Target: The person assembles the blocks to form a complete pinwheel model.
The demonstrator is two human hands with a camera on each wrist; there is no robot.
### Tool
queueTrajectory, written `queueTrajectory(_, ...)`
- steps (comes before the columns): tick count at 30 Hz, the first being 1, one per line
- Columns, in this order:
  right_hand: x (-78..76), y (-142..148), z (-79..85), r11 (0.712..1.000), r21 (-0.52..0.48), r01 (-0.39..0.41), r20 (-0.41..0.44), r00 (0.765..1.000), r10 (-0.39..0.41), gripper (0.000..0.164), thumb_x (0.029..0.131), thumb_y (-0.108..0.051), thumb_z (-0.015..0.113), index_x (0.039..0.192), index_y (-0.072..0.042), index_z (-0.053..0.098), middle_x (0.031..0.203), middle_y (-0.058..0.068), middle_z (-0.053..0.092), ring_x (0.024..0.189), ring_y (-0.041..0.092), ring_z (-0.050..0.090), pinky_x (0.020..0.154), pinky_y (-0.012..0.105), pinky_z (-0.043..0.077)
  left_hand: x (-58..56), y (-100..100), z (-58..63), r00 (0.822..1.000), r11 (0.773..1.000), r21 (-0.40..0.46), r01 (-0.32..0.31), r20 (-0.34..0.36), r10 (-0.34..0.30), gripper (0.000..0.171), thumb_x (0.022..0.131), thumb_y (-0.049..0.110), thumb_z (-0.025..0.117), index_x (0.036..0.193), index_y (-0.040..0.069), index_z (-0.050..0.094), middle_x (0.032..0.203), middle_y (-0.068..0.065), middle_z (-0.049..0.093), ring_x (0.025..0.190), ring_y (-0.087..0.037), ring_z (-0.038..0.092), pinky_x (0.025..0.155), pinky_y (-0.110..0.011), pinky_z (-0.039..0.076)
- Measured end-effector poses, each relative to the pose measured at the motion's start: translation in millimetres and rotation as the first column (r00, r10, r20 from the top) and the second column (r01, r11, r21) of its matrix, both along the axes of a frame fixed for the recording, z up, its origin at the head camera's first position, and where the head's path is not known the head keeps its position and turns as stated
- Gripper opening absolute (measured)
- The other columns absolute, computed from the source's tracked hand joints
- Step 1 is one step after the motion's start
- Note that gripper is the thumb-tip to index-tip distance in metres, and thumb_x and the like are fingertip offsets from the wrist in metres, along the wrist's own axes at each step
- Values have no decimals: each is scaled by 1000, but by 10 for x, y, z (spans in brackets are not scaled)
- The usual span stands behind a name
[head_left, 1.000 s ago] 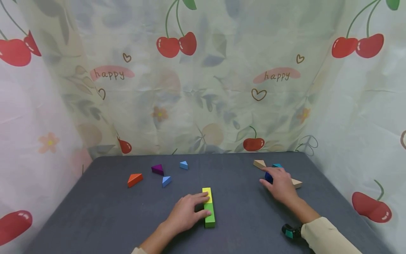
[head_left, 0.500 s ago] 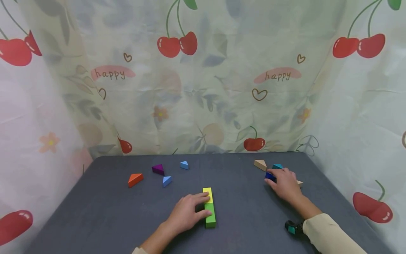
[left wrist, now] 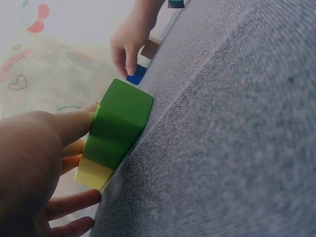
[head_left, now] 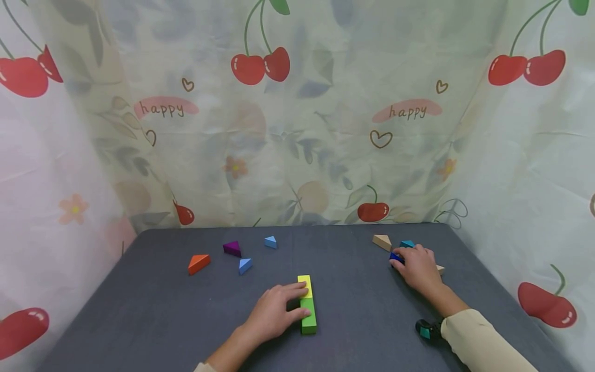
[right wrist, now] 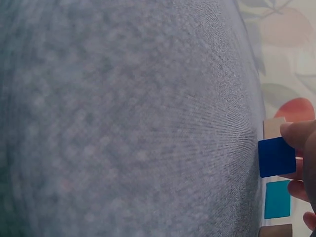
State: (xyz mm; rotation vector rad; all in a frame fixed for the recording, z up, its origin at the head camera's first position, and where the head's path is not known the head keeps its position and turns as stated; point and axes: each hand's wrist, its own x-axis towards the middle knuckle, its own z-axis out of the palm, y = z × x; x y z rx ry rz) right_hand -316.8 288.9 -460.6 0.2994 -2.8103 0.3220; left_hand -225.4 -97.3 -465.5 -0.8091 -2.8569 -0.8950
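Observation:
My left hand [head_left: 274,312] rests on two blocks set end to end, a yellow block [head_left: 304,282] and a green block [head_left: 308,316]. Its thumb touches the green one and a fairly straight finger lies on the yellow one. Farther right, my right hand [head_left: 420,269] pinches a dark blue block [right wrist: 277,157] between thumb and fingers. The right wrist view shows the thumb at the block's upper edge; the hand covers part of it. A teal block [head_left: 407,243] sits just behind, with a wooden wedge [head_left: 381,242] to the left. Another wooden piece [head_left: 440,269] is mostly hidden by the hand.
At the back left of the dark grey table [head_left: 153,310] lie an orange wedge [head_left: 199,264], a purple wedge [head_left: 232,248] and two light blue triangles, one nearer [head_left: 245,266], one farther [head_left: 270,242]. A cherry-printed curtain [head_left: 297,155] hangs behind and at both sides.
My right hand has shifted slightly right at the dark blue block, showing more of the teal block and covering more of the right wooden piece. The left hand has stayed on its blocks.

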Motion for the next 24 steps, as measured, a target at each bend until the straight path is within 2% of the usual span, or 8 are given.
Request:
queueTrajectory(16, -14, -58, 1, 1000, -6, -19, -51, 999, 18, 28, 89, -25, 72, 107, -4, 71, 101, 12, 69, 95, 34, 52, 94, 63, 29, -2, -4, -19, 1000, 1000, 5, 3, -8, -3, 49, 88, 48, 68, 129, 22, 66, 138, 10, 54, 117, -23, 55, 95, -48, 42)
queueTrajectory(24, -29, -159, 66, 999, -3, -33, -67, 997, 32, 28, 90, -25, 71, 109, -3, 71, 103, 14, 70, 96, 34, 53, 96, 63, 26, -3, -4, -27, 1000, 1000, 8, -3, -20, 3, 49, 87, 48, 68, 128, 22, 66, 138, 10, 55, 116, -22, 56, 95, -49, 43)
